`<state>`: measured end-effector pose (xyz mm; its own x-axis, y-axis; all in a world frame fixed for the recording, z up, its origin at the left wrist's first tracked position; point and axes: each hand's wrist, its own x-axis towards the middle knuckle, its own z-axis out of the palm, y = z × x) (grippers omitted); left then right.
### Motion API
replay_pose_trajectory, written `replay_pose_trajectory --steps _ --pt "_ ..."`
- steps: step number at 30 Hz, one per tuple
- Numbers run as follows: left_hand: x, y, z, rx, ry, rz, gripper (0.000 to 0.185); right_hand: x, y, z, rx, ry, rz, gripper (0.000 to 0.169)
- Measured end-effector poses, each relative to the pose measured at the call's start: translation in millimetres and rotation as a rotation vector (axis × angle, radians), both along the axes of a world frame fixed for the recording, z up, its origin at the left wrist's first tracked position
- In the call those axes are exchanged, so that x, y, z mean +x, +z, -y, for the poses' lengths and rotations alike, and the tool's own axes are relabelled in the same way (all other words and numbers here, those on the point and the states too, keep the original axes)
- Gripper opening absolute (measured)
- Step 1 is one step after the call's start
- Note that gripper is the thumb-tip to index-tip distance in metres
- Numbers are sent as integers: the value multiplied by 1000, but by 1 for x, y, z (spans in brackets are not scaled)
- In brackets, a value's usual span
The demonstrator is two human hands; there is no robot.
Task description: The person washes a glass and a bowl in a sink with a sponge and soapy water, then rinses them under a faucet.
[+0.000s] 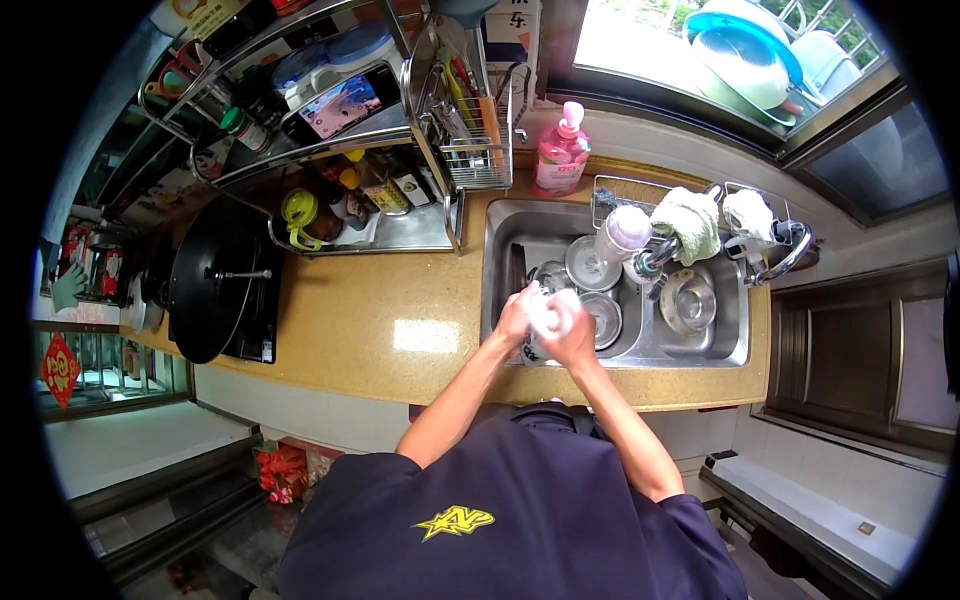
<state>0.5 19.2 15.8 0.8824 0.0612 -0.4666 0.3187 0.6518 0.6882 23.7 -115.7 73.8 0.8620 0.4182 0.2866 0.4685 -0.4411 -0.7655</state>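
Observation:
Both hands are over the left basin of a stainless steel double sink (495, 225). Between them is a round whitish dish (553, 315), perhaps a bowl, blurred by motion. My left hand (516, 313) grips its left side. My right hand (574, 341) is on its right side, and the fingers are partly hidden. Beneath and beyond the hands, round metal dishes (592, 264) lie in the basin. Another metal bowl (602, 319) sits just right of my right hand. A metal basin with a smaller bowl (688, 301) stands in the right compartment.
The faucet (658, 255) rises between the basins, with a pale green cloth (686, 221) and lidded cup (627, 231) close by. A pink pump bottle (562, 154) stands behind the sink. To the left are a metal rack (360, 244), a phone (345, 101) and a black wok lid (210, 292).

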Motion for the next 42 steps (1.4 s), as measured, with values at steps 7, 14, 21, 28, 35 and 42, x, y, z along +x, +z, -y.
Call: replay_pose_trajectory --steps 7,14,21,28,35,42 --pt "-9 -25 -6 -519 126 131 44 -19 -31 55 -48 191 288 31" --pt "-17 16 -3 -354 11 58 43 13 -64 60 148 -346 -389 27" --pt "0 -5 16 63 -85 -62 36 18 -12 11 -101 -214 -236 25" --pt "-10 -49 -6 -514 87 -135 41 -21 9 27 -109 243 210 24" --pt "-19 4 -8 -436 103 77 43 -6 -46 60 -12 -242 -157 23" --pt "-17 -10 16 164 -121 -99 67 29 -40 40 -136 -235 -234 21"
